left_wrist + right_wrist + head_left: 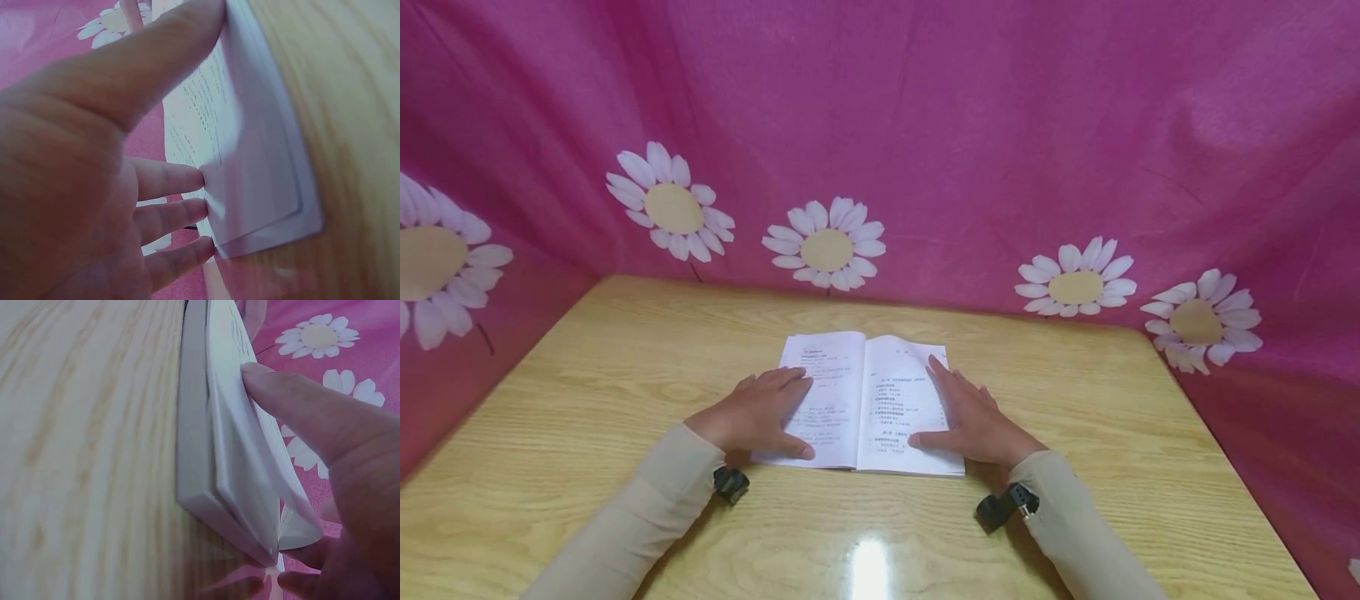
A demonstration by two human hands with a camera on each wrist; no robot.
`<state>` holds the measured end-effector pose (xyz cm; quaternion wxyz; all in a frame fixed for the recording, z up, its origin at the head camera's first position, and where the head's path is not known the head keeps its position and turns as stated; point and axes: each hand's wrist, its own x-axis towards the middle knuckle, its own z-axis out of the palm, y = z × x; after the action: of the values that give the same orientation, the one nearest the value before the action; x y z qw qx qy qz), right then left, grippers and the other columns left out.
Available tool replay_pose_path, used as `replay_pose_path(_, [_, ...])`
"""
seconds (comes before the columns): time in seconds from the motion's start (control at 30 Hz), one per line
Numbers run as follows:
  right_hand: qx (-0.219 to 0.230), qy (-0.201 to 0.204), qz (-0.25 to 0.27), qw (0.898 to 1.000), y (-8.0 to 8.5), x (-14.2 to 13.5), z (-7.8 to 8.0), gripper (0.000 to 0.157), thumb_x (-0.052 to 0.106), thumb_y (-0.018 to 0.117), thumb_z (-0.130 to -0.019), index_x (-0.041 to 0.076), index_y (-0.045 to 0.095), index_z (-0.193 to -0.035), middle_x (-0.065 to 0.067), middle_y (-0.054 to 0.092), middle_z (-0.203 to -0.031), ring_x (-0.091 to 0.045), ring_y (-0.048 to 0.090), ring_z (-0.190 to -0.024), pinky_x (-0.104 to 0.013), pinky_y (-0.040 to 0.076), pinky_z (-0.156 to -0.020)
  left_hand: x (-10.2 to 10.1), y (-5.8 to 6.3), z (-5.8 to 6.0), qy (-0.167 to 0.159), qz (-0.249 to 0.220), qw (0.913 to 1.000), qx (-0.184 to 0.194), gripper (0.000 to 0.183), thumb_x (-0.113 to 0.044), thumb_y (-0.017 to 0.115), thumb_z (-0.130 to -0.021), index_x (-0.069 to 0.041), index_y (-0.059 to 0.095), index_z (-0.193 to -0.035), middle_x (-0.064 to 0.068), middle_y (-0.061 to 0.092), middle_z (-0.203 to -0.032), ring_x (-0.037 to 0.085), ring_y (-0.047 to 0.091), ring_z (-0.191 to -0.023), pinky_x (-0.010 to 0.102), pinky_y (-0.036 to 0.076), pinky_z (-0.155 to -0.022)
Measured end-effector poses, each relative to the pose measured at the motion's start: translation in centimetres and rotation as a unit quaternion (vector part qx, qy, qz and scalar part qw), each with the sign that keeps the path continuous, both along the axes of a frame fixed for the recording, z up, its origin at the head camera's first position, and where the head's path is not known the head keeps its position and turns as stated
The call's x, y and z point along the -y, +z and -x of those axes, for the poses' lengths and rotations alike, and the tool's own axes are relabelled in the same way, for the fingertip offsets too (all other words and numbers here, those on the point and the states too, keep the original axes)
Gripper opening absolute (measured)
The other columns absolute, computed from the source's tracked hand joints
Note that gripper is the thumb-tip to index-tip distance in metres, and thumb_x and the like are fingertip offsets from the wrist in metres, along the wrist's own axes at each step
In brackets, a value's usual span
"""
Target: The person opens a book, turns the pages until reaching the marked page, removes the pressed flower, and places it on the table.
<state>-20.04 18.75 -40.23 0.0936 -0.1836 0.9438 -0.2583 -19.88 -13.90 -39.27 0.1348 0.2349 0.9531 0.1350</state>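
An open book (862, 400) with printed pages lies on the wooden table in the head view. My left hand (758, 415) rests on the left page, thumb and fingers spread. In the left wrist view its fingertips (203, 209) touch the outer part of that page. My right hand (976, 421) lies over the right page with its thumb pointing inward. The right wrist view shows the thumb (275, 381) against the printed face, while the outer edge of the top page (294, 509) bows up near the fingers. A thick stack of pages (195, 425) lies beneath.
The table (625, 392) has a pale wood grain and a bright light reflection (869, 571) near the front. A magenta cloth (925, 150) with large daisies hangs behind and along both sides. Each wrist wears a black strap (1009, 507) at the beige sleeve.
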Motion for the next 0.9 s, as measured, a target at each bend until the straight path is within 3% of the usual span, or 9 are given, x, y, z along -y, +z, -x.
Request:
replay_pose_path(0.43, [0.000, 0.027, 0.059, 0.998, 0.2, -0.1, 0.0, 0.106, 0.059, 0.071, -0.078, 0.016, 0.014, -0.156, -0.004, 0.020, -0.160, -0.027, 0.016, -0.146, -0.058, -0.002, -0.114, 0.0, 0.1, -0.1, -0.010, -0.003, 0.9999, -0.007, 0.107, -0.061, 0.075, -0.071, -0.004, 0.031, -0.150, 0.015, 0.025, -0.157, 0.035, 0.021, -0.144, 0.057, 0.019, -0.113])
replay_pose_path(0.57, [0.003, 0.019, 0.074, 0.997, 0.3, -0.1, 0.0, 0.100, 0.056, 0.070, -0.081, 0.016, 0.017, -0.155, -0.004, 0.024, -0.158, -0.025, 0.020, -0.145, -0.056, 0.001, -0.115, 0.0, 0.0, 0.0, -0.011, -0.001, 0.9999, -0.010, 0.108, -0.061, 0.075, -0.071, -0.003, 0.031, -0.150, 0.015, 0.025, -0.156, 0.036, 0.021, -0.143, 0.057, 0.019, -0.113])
replay_pose_path(0.77, [0.034, -0.024, 0.131, 0.990, 0.9, 0.1, -0.3, 0.087, 0.051, 0.073, -0.081, 0.028, 0.028, -0.152, 0.003, 0.046, -0.143, -0.022, 0.047, -0.122, -0.052, 0.030, -0.108, 0.0, -0.1, 0.0, -0.012, -0.001, 0.9999, -0.010, 0.108, -0.062, 0.075, -0.071, -0.003, 0.031, -0.150, 0.016, 0.025, -0.157, 0.036, 0.021, -0.144, 0.057, 0.019, -0.113])
replay_pose_path(0.9, [0.048, -0.044, 0.168, 0.984, 1.1, 0.1, -0.3, 0.076, 0.050, 0.068, -0.085, 0.030, 0.033, -0.149, 0.002, 0.049, -0.139, -0.020, 0.055, -0.108, -0.043, 0.042, -0.097, 0.0, 0.0, 0.0, -0.012, -0.004, 0.9999, -0.010, 0.109, -0.062, 0.075, -0.071, -0.003, 0.030, -0.150, 0.016, 0.025, -0.157, 0.036, 0.021, -0.144, 0.056, 0.019, -0.113])
